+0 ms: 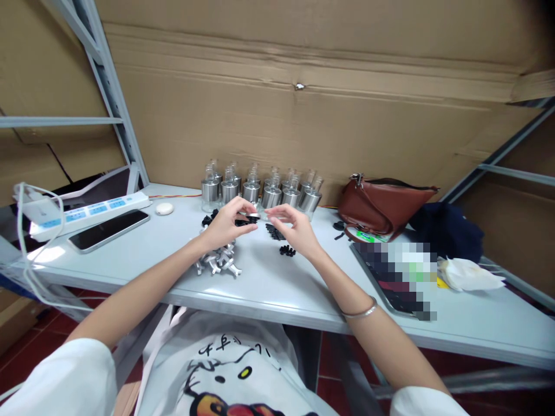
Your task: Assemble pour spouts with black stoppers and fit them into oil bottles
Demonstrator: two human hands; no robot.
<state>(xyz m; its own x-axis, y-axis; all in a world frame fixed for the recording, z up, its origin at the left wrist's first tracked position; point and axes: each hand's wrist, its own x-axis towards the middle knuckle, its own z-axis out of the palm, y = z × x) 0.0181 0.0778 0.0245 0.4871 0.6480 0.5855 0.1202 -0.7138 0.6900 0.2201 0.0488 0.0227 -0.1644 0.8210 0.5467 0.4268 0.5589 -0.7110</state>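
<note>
Hovering over the counter [303,289], with bottles [260,188] just beyond them, my left hand [228,224] pinches a small black cap [252,218] at its fingertips; my right hand [295,229], loosely curled and empty, sits just beside it.

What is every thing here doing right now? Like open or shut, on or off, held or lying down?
Left hand: grip shut on part.
Right hand: fingers curled beside the part, grip unclear.
Phone: screen dark, lying flat.
Bottles: upright, in a row.
Silver pieces: heaped loose.
Black pieces: scattered loose.
Bag: resting on the table.
</note>
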